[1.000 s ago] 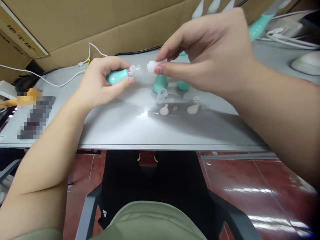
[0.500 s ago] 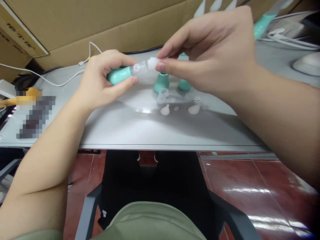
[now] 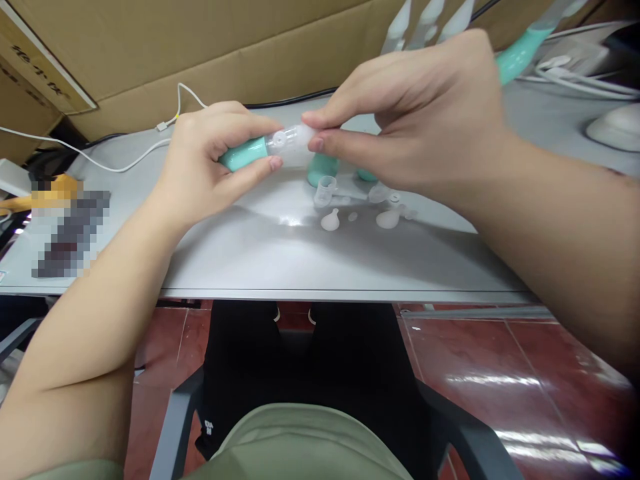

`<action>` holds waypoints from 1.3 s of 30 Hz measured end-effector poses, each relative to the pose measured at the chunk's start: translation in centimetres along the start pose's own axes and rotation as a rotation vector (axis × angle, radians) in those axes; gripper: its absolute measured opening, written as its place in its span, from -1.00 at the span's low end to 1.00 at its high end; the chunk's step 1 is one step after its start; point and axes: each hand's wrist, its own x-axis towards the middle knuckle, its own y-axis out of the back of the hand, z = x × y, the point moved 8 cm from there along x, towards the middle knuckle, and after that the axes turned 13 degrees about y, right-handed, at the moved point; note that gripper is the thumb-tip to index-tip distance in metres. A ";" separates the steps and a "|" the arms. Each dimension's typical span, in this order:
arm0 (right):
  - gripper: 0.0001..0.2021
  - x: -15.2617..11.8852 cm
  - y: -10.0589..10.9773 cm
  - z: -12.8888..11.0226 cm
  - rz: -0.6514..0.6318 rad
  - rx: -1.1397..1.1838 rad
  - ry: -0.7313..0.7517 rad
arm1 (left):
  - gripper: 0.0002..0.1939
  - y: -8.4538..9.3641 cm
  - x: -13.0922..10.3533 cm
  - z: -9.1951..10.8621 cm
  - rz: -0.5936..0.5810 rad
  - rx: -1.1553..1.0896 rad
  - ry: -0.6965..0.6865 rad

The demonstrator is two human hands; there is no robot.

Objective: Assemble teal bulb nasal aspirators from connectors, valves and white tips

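Two hands are seen: a left hand (image 3: 210, 157) and a right hand (image 3: 425, 113). One teal device (image 3: 245, 152) is held between them. Two teal devices (image 3: 320, 172) are counted behind on the table (image 3: 280, 260), with two white teardrop tips (image 3: 330, 220) and one clear cup (image 3: 325, 190).

Both forearms were bare from elbow to wrist, with no sleeves, watch or rings showing on the left hand (image 3: 200, 167) or the right hand (image 3: 425, 113). A pale olive-green garment (image 3: 300, 443) covered the torso at the bottom of the view. Below the table's near edge, the legs wore black trousers (image 3: 310, 360), with a small white marking on the left leg.
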 end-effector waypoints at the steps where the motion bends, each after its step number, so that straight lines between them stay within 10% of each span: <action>1: -0.82 0.0 0.0 0.0 -0.013 -0.020 -0.007 | -0.54 0.0 0.0 0.1 -0.005 0.004 0.009; 21: -0.53 -0.9 -0.1 0.6 -0.238 -0.277 -0.305 | -0.65 0.8 -0.3 0.7 0.071 0.085 0.001; 39: -0.59 -1.0 -0.4 -0.1 -0.192 -0.215 -0.198 | -0.74 0.5 -0.3 1.2 0.066 0.135 0.023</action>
